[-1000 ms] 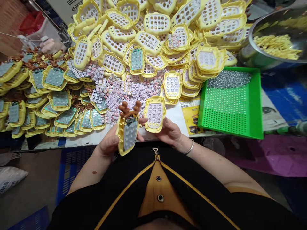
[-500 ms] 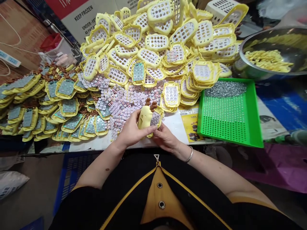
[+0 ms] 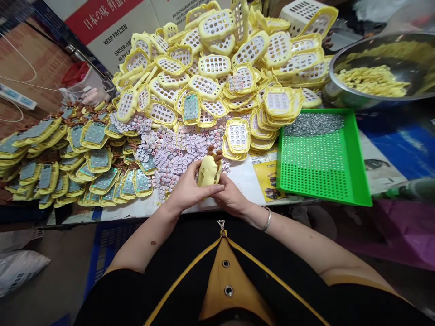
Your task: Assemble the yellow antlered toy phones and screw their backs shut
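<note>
The left hand (image 3: pixel 186 189) and right hand (image 3: pixel 233 194) curl their fingers round a yellow toy (image 3: pixel 208 172) between them, apparently keeping its halves together, though much is hidden; small buttons (image 3: pixel 180 149) lie just beyond.

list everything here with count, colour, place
antlered toy: 1, yellow and brown, centre
grid-faced shells: many, yellow and white, back pile
board-fitted shells: many, yellow, left stacks
keypad pieces: many, pinkish, centre
perforated tray: 1, green, right
small metal parts: many, silver, in tray
bowl: 1, silver, far right
loose pieces: many, yellow, in bowl
carton: at least 1, white and red, back
power strip: 1, white, left
crate: at least 1, blue, lower left
bracelet: 1, silver, below centre
left grip: 1, bare, on toy
right grip: 1, bare, on toy
</note>
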Tool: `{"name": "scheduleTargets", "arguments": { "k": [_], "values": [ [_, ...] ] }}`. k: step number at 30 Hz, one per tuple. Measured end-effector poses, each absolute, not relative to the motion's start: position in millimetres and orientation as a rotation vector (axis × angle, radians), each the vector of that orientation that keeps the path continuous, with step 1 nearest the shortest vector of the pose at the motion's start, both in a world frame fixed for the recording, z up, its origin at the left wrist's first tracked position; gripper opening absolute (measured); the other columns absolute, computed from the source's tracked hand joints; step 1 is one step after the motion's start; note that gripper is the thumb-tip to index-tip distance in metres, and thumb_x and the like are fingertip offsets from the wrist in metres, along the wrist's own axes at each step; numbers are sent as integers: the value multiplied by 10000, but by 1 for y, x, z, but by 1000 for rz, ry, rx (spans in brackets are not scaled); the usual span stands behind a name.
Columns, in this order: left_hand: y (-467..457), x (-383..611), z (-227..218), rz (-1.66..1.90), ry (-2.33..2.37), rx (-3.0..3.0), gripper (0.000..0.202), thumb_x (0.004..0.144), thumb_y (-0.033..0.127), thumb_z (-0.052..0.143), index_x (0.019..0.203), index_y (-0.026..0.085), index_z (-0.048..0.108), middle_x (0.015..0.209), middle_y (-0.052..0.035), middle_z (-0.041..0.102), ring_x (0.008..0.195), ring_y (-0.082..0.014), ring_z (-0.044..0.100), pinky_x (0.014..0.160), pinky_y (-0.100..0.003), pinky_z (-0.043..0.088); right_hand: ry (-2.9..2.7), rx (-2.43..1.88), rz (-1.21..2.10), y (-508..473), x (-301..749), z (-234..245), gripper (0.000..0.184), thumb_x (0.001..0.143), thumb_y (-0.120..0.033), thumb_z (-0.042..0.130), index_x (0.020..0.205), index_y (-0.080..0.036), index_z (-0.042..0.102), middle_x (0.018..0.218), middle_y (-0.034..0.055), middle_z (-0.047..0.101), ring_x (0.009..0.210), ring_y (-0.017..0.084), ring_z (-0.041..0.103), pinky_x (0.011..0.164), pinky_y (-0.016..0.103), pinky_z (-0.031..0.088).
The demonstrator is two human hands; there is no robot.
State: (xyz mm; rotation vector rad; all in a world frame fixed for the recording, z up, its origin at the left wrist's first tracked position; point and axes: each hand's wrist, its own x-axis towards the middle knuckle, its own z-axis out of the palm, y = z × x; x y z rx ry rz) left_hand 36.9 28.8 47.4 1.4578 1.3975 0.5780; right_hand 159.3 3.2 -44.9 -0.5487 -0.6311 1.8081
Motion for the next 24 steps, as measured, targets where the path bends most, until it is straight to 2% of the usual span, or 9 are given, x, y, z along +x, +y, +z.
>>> {"name": "scheduleTargets", "arguments": {
  "k": [5, 9, 13, 17, 24],
  "values": [
    [29, 36, 47, 565, 1299, 1506, 832, 590, 516, 866, 1293, 178, 576, 1302, -135, 646, 1220, -345, 582, 1060, -448, 424, -654, -559, 1805, 4, 160, -49, 725, 526, -442, 944, 1126, -278, 570, 1176, 35, 696, 1161, 245, 645, 1051, 413, 507],
    [29, 38, 37, 741, 1181, 1311, 741, 665, 531, 830, 1271, 174, 596, 1273, -124, 676, 1199, -295, 617, 1029, -390, 466, -655, -568, 1801, 5, 160, -52, 769, 498, -367, 965, 1143, -298, 554, 1163, 13, 684, 1159, 228, 638, 1035, 399, 515],
    [27, 45, 30, 894, 1230, 1154, 744, 615, 464, 878, 1240, 162, 610, 1227, -122, 701, 1136, -257, 647, 995, -368, 497, -681, -562, 1782, 6, 159, -53, 777, 499, -385, 963, 1151, -298, 550, 1153, 19, 679, 1146, 230, 630, 1035, 411, 513],
    [27, 51, 31, 964, 1248, 1100, 698, 568, 470, 893, 1141, 156, 648, 1117, -108, 733, 1041, -238, 675, 936, -354, 526, -658, -559, 1780, 7, 160, -52, 802, 500, -396, 963, 1176, -296, 543, 1200, 28, 667, 1159, 225, 620, 1051, 407, 500],
    [28, 52, 31, 1021, 1275, 1118, 646, 596, 431, 886, 1128, 160, 639, 1121, -102, 725, 1018, -213, 675, 921, -337, 528, -650, -526, 1819, 7, 160, -51, 777, 499, -369, 964, 1148, -298, 545, 1211, 20, 660, 1172, 213, 619, 1040, 372, 500]
  ]
}}
